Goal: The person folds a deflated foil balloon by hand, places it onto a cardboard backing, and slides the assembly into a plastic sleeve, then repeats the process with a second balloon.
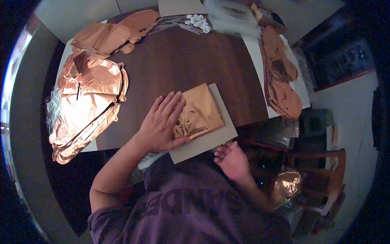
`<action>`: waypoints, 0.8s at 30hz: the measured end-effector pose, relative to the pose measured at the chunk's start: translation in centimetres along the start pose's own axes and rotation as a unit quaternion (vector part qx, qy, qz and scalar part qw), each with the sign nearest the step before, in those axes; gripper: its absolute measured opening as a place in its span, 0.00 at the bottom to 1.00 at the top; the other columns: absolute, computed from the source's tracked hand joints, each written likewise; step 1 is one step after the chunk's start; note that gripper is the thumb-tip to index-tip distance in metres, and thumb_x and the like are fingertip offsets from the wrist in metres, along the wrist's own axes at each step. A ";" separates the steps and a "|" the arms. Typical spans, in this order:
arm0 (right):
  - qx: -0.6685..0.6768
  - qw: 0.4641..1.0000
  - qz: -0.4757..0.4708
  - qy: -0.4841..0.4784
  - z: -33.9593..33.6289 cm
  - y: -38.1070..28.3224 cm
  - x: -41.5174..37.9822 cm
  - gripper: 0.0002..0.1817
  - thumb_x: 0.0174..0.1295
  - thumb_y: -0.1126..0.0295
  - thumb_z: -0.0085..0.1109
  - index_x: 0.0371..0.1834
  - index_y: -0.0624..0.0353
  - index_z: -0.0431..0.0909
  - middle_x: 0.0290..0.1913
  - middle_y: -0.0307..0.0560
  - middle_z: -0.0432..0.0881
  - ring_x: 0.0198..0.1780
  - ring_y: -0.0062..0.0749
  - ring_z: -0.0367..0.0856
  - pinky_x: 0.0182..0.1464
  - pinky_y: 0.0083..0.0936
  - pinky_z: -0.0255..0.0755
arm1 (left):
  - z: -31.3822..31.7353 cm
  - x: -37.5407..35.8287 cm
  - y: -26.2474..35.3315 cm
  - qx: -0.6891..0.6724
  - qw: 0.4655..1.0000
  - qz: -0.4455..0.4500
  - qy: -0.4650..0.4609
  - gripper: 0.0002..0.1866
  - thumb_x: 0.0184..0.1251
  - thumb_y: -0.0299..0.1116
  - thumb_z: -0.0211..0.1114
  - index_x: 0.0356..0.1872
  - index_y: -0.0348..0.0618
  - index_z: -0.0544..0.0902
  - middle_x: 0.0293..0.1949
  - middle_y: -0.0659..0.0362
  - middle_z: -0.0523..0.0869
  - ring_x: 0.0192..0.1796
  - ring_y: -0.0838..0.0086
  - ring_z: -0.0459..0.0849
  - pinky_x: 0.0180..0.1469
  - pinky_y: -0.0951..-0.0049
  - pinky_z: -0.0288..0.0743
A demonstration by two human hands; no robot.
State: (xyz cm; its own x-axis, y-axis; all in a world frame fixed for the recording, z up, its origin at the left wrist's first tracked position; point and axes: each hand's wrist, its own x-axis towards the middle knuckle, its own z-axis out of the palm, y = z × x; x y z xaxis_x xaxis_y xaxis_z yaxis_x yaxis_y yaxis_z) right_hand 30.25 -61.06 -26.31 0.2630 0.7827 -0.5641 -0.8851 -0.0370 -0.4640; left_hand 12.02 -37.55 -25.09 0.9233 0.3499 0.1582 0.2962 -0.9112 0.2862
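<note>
A folded copper-coloured foil balloon (203, 106) lies on a grey cardboard sheet (227, 129) at the table's near edge. My left hand (162, 122) rests flat over the left side of the foil, fingers stretched out, with a ring on one of them. Wrinkles and a crumpled patch show in the foil beside my thumb. Just below the lower right edge of the cardboard is my right hand (233, 160), palm turned up, its fingers loosely bent and nothing visible in them.
Large flat foil balloons (87, 101) are piled on the table's left, with more foil (118, 32) at the back left and another stack (280, 77) along the right. A small white heap (198, 23) and clear plastic (233, 17) lie at the back. A wooden chair (339, 175) stands at right.
</note>
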 end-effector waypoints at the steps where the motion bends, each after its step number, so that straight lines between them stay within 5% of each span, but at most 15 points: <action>1: -0.009 0.999 -0.003 -0.049 0.5 0.1 0.3 0.11 0.70 0.61 0.57 0.49 0.52 0.75 0.42 0.44 0.81 0.43 0.29 0.79 0.44 0.34 0.73 | 0.0 0.0 0.0 0.000 1.000 0.002 0.002 0.55 0.59 0.71 0.54 0.74 0.32 0.57 0.75 0.42 0.57 0.77 0.49 0.55 0.77 0.49 0.45; 4: -0.396 0.888 -0.228 0.059 4.5 -0.1 -0.1 0.14 0.69 0.68 0.59 0.53 0.60 0.70 0.43 0.47 0.79 0.45 0.32 0.80 0.46 0.30 0.77 | 0.2 -0.4 -0.2 -0.016 1.000 0.006 0.005 0.54 0.58 0.69 0.58 0.74 0.34 0.56 0.75 0.41 0.56 0.77 0.48 0.54 0.76 0.47 0.44; 7: -0.330 0.876 -0.343 0.071 5.0 0.8 0.0 0.16 0.66 0.72 0.61 0.53 0.63 0.67 0.42 0.46 0.78 0.41 0.29 0.81 0.43 0.26 0.79 | 0.5 -0.5 -0.4 -0.022 0.999 0.009 0.021 0.54 0.58 0.69 0.59 0.75 0.35 0.56 0.75 0.40 0.56 0.77 0.47 0.53 0.76 0.46 0.44; 10: -0.389 0.889 -0.223 0.099 2.6 0.3 -1.0 0.19 0.68 0.69 0.60 0.56 0.64 0.65 0.42 0.48 0.80 0.39 0.35 0.84 0.41 0.30 0.82 | 0.7 -0.4 -0.3 -0.022 1.000 0.006 0.021 0.55 0.58 0.69 0.59 0.75 0.35 0.56 0.75 0.40 0.56 0.77 0.46 0.54 0.76 0.46 0.44; 16: -0.168 0.985 0.025 0.027 2.9 -1.2 0.7 0.16 0.72 0.63 0.53 0.58 0.58 0.70 0.43 0.51 0.84 0.40 0.38 0.87 0.34 0.29 0.81 | 0.6 -0.2 -0.3 -0.011 1.000 0.008 0.017 0.55 0.57 0.69 0.60 0.74 0.34 0.57 0.75 0.40 0.56 0.77 0.47 0.54 0.76 0.45 0.45; 24: -0.344 0.929 -0.093 0.105 4.6 1.7 3.7 0.18 0.67 0.60 0.61 0.53 0.60 0.73 0.35 0.47 0.84 0.27 0.27 0.84 0.19 0.22 0.69 | -1.1 0.2 -0.2 -0.015 0.999 0.024 0.034 0.50 0.59 0.70 0.56 0.69 0.31 0.64 0.72 0.40 0.61 0.76 0.49 0.58 0.74 0.47 0.50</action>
State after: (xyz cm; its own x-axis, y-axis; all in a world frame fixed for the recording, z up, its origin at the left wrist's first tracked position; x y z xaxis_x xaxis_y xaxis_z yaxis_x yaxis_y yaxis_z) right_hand 27.92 -55.35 -26.04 0.5189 0.6797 -0.5184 -0.3823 -0.3579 -0.8519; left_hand 11.83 -37.05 -24.05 0.9169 0.3212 0.2367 0.2442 -0.9209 0.3039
